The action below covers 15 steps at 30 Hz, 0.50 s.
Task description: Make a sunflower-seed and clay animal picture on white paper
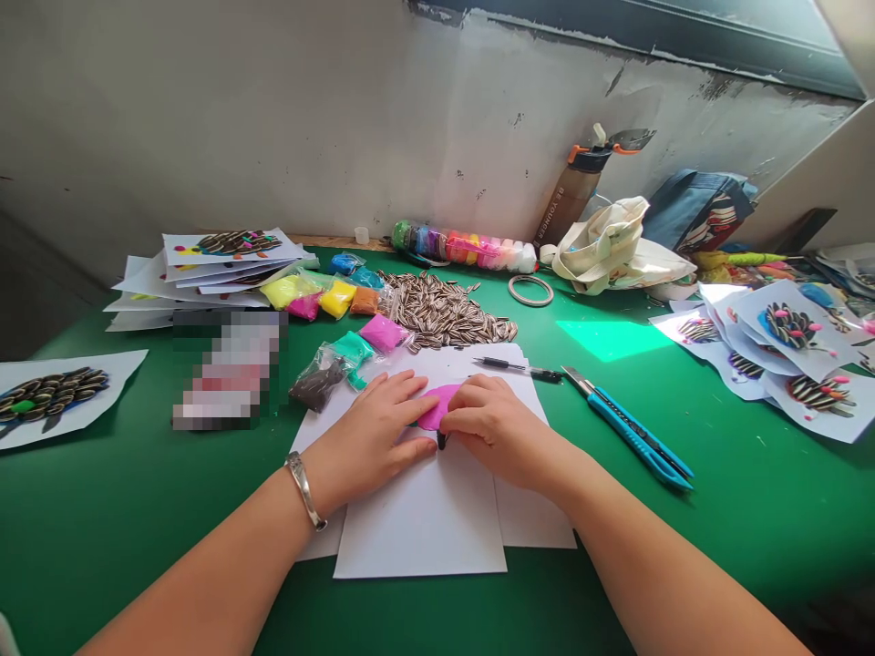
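Observation:
Flat pink clay (436, 409) lies on a white paper sheet (424, 528) between my two hands. My left hand (375, 433) rests flat on the paper with its fingers spread, fingertips at the clay's left edge. A pinch of my right hand's (496, 424) fingers holds a dark sunflower seed (441, 440) at the clay's lower edge. The right palm and curled fingers hide part of the clay.
Behind the paper lie a seed pile (444, 310) and bagged clay (338, 298). A pen (516, 368) and blue cutter (635, 435) are at right. Seed pictures (225, 255) are stacked left, others (786, 337) right. A bottle (571, 196) leans on the wall.

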{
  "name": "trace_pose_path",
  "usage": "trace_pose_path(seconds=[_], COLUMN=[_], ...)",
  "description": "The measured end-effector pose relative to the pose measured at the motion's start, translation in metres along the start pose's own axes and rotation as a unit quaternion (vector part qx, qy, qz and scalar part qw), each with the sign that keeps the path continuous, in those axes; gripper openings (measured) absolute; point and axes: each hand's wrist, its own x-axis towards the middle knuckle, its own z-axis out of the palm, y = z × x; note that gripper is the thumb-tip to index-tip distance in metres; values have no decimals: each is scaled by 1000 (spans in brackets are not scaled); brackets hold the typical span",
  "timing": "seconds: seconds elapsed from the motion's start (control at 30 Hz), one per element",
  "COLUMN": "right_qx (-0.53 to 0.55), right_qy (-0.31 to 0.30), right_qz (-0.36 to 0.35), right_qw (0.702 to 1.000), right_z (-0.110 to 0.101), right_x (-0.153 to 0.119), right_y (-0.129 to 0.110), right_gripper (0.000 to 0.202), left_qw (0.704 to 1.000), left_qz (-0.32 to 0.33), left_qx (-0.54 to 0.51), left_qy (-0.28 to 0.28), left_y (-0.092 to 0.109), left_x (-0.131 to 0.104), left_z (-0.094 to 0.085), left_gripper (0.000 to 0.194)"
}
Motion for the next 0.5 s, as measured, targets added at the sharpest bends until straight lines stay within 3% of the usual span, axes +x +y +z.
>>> trace_pose_path(seconds=[0.5], right_qx=[-15], right_qy=[52], right_qz=[-9], right_qw=[998], right_z=[6], right_x=[3], right_y=[-4], right_gripper=[20], left_qw=[1000], left_qz=[-1], left_qx=[-10], left_qy=[-3], left_y=[-1], left_x=[-1], left_z=[1], left_gripper=[45])
